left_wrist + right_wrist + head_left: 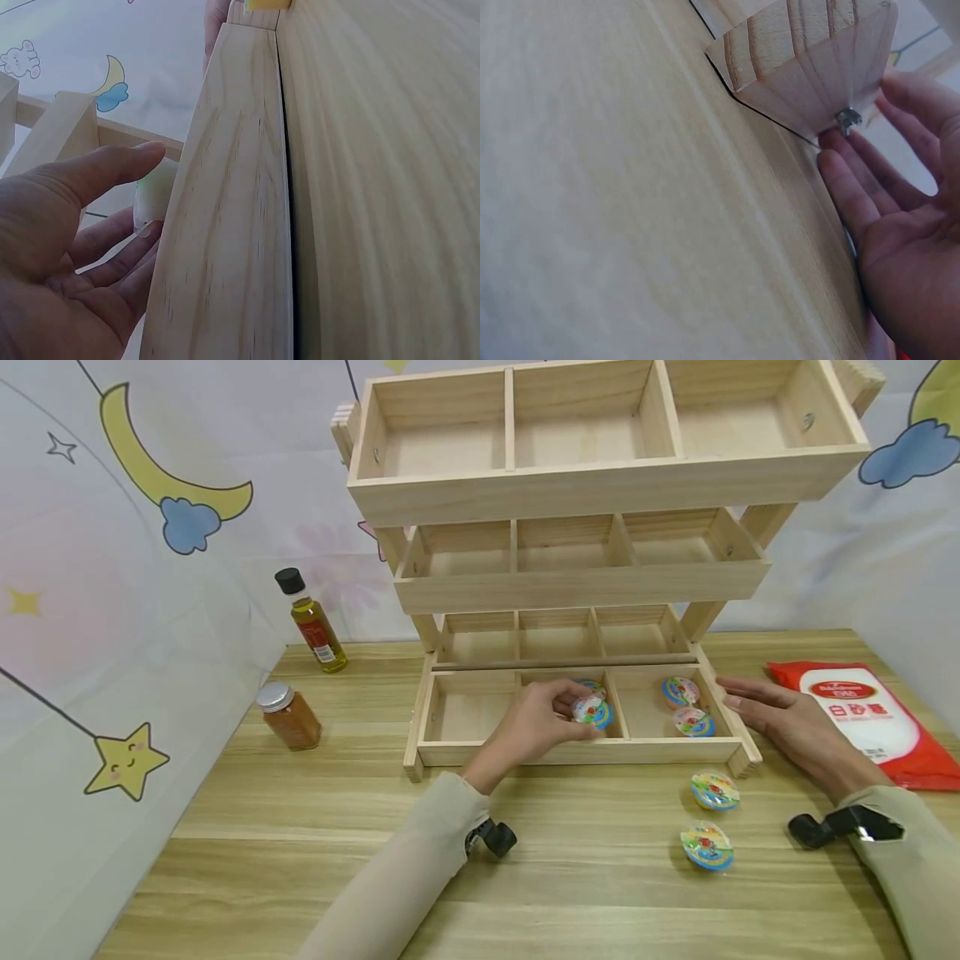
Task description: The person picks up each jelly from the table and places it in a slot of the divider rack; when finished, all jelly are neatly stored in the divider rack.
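Lidded cups [707, 845] come nearest, 2 of them on the bench [562, 877] in front of a wooden rack [581, 589]. Just behind, in the middle compartment [538, 677] of the rack's lowest tray [570, 753], the left hand's [536, 718] grip is clamped on 1 more cup [592, 713], with another cup [592, 686] close beyond it. The right hand [791, 727], fingers extended and grip apart, touches the rack's right side; 2 cups [693, 722] lie in the right compartment [636, 706]. Left of the rack stands a jar [292, 720]; on the right lies a red and white bag [873, 714]. Farther back are a bottle [318, 631], 3 higher trays [607, 492] and a printed cloth [210, 610].
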{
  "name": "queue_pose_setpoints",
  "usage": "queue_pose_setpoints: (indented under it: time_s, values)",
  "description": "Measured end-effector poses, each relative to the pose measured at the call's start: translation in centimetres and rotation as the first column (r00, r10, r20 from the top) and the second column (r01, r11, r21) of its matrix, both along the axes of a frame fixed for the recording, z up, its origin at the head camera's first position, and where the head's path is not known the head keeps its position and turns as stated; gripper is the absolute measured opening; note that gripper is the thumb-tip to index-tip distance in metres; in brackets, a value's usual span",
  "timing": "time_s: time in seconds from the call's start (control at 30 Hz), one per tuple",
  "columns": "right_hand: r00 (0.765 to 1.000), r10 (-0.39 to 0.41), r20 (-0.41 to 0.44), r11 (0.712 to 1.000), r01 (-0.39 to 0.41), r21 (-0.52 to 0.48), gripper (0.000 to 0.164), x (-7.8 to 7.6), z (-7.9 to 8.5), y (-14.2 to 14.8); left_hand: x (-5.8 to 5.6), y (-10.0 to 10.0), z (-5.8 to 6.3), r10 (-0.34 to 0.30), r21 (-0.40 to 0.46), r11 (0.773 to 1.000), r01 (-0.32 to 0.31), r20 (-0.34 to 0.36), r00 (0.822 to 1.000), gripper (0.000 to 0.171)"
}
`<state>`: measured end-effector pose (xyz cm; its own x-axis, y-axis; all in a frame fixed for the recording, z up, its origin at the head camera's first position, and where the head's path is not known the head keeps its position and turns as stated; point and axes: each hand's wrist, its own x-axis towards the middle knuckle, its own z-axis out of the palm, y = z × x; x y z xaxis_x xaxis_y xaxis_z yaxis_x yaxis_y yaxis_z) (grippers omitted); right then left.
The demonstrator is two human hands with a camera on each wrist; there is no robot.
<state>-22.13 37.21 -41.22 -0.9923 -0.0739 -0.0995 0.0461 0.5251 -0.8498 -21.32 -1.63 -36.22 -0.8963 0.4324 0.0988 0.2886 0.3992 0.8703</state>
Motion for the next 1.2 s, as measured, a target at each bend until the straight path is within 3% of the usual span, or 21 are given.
queue_pose_setpoints:
  time_s: [0.57,0.87,1.2]
  values:
    - [1.000,0.002,0.002,0.998,-0.002,0.064,0.065,-0.3,-0.3,0.3,-1.0,0.6,-0.6,0.036,-0.043,0.998,-0.035,0.023,0.999,0.045]
    - [1.000,0.004,0.000,0.998,-0.004,0.055,0.067,-0.3,-0.1,0.2,-1.4,1.0,-0.6,0.030,-0.103,0.994,-0.030,0.000,1.000,0.045]
    - [1.000,0.006,0.012,0.999,-0.007,0.047,0.067,-0.2,-0.1,0.2,-1.6,1.1,-0.5,0.040,-0.153,0.988,-0.037,0.021,0.999,0.040]
